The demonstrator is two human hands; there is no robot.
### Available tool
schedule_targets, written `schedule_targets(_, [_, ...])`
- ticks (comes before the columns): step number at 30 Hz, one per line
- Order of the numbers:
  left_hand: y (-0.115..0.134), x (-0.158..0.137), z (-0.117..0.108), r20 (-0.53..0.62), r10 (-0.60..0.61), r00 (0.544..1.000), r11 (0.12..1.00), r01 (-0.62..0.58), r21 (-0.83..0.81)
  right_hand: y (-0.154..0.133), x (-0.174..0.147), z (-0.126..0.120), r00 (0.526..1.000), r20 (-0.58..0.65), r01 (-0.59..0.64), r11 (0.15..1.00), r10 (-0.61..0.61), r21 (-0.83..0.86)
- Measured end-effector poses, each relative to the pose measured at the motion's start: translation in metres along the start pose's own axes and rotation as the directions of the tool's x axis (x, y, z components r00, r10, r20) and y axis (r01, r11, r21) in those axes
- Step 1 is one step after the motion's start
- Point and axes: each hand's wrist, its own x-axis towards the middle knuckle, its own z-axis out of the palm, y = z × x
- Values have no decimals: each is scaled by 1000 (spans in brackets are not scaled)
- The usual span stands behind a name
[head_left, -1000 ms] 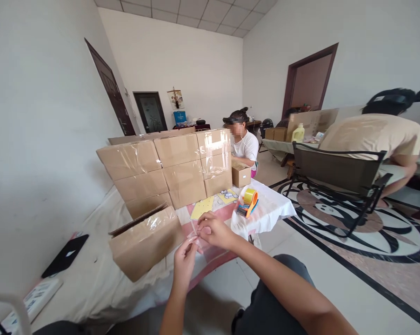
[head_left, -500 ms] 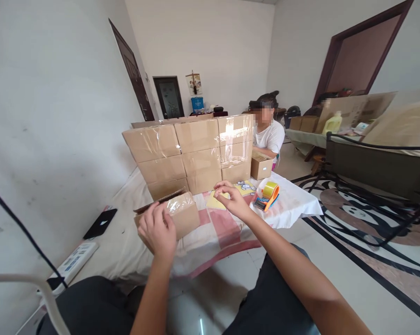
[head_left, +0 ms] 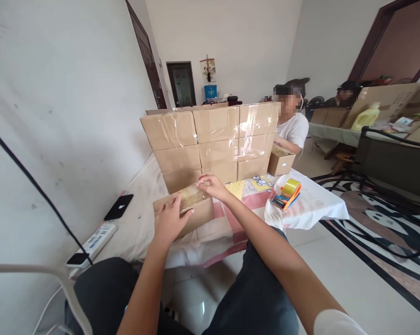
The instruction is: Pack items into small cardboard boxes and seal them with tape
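A small cardboard box stands on the cloth-covered table in front of me, its top flaps lying flat with clear tape across them. My left hand rests on the left part of its top, fingers spread and thumb toward the front edge. At the box's far right top corner is my right hand, its fingertips drawn together close to the tape. Whatever lies between those fingertips is too small to make out. A tape dispenser with a yellow roll and orange frame lies to the right.
Behind the box rises a wall of stacked, taped cartons. Another person sits beyond it, near a single carton. A black phone and a white power strip lie at left.
The box's raised flap is now down flat. My right hand has come from above the table to the box's right end. The view has turned slightly left.
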Motion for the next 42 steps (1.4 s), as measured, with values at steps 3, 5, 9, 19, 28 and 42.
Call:
schedule_targets(3, [-1,0,0,-21,9,1000,1000,-9,-7,14,11,14,996,17,-86,975,92,-205])
schedule_targets(5, [-2,0,3,-40,17,999,1000,-18,-20,21,13,18,989,26,-130,948,143,-289])
schedule_targets(9, [-4,0,6,-54,20,998,999,-22,-41,29,12,20,983,33,-160,929,181,-333])
schedule_targets(19, [-1,1,2,-10,58,998,998,-58,10,20,-5,11,957,246,264,815,-155,-515])
schedule_targets(28, [29,30,-12,123,-14,992,985,-7,171,18,-68,-22,940,268,335,729,-212,-597])
schedule_targets(42, [49,43,28,21,506,862,862,-506,-11,71,-76,-190,879,-382,-477,560,287,-678])
